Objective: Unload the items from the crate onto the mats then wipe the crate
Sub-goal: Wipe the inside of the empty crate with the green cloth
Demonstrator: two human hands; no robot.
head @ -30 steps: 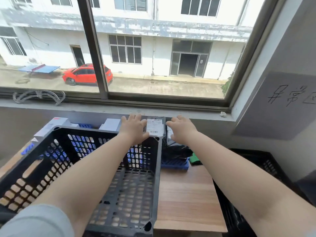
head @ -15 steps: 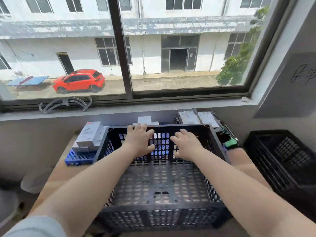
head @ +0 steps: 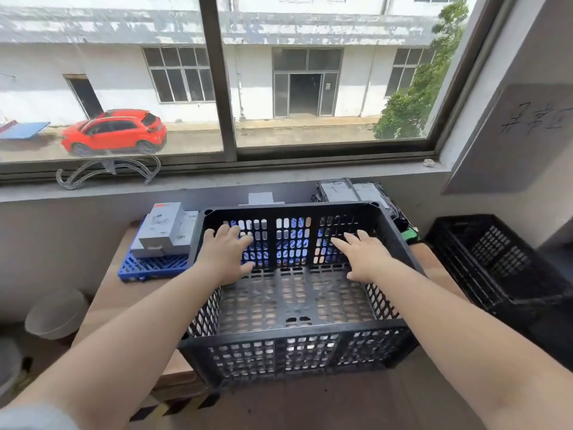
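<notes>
The black perforated crate [head: 297, 321] occupies the centre of the frame, resting on a wooden table [head: 124, 293] below a window sill. Its interior holds no items; the table surface shows through the slotted floor.

Both forearms extend from the bottom corners of the frame into the crate. The left hand [head: 224, 254] lies at centre left, fingers spread and straight, against the inner face of the far wall near the floor. The right hand [head: 366, 256] lies at centre right in the same attitude, fingers splayed toward the far wall. Neither hand grips anything. Whether the fingertips actually press on the wall cannot be told.

A blue slotted mat [head: 148, 268] lies at the left of the frame, just beside the crate's far left corner. White boxes [head: 164, 231] are stacked on it. Blue shows through the slots of the crate's far wall. Another white box [head: 260, 198] stands behind the far rim at upper centre. Dark wrapped parcels with white labels [head: 350, 190] stand behind the far right corner. A green item [head: 409, 234] lies just beside the crate's right rim.

A second black crate [head: 496, 259] stands at the right of the frame, lower than the table. A pale round bin [head: 57, 315] stands at lower left.
</notes>
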